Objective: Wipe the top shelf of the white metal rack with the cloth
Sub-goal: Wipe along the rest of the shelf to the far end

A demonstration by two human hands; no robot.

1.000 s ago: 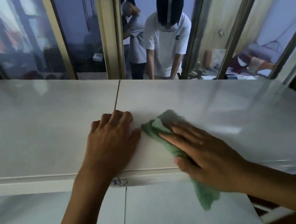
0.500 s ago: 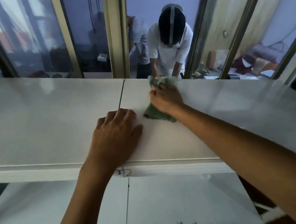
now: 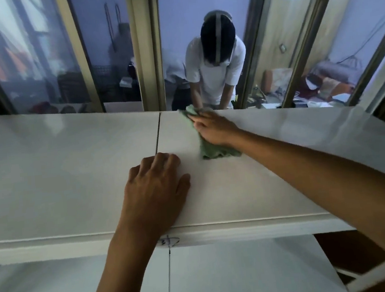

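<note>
At the far edge of the top shelf point(image 3: 274, 184), centre frame, the right hand point(image 3: 216, 129) presses the green cloth point(image 3: 213, 150) flat. Left hand point(image 3: 153, 192) rests open, bracing near the seam point(image 3: 158, 135). Wiping looks midway; broad bare panels left and right remain, unobstructed.

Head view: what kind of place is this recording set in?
Probably a lived-in room indoors, not a lab. A white metal rack stands against glass panels in metal frames, which mirror a sofa with cushions and clutter. The right hand wipes with a green cloth.
</note>
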